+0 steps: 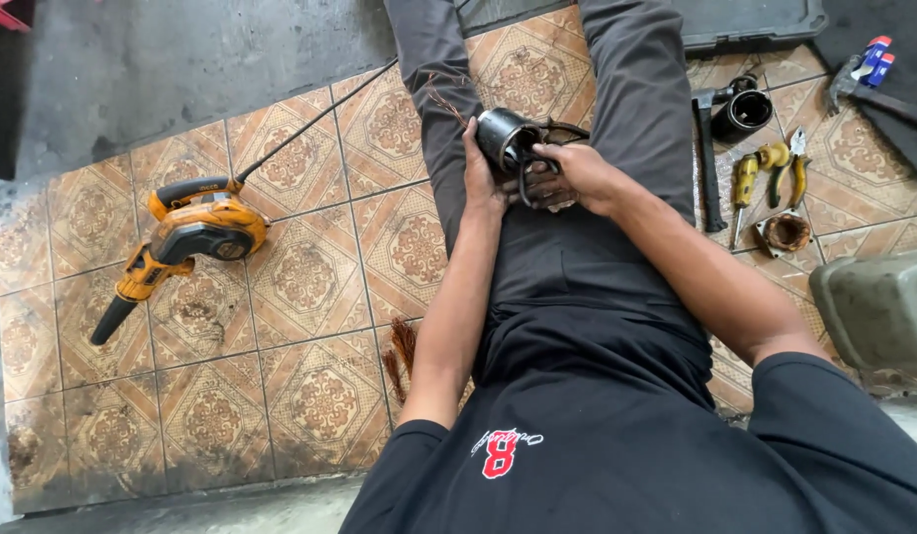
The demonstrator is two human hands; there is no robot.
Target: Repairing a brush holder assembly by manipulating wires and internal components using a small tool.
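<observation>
I sit on a tiled floor with my legs stretched out. A dark round motor stator (504, 136) with loose wires rests on my lap between both hands. My left hand (481, 180) grips its left side from below. My right hand (569, 174) closes on its right side, fingers among the black wires. Thin copper strands (444, 104) stick out beside the part over my left thigh.
An orange and black electric blower (186, 235) lies left on the tiles, its cord running up toward my legs. On the right lie a screwdriver (743, 188), pliers (786, 166), a hammer (707, 158), a black cylinder (743, 111), a copper coil (785, 233) and a grey housing (878, 309).
</observation>
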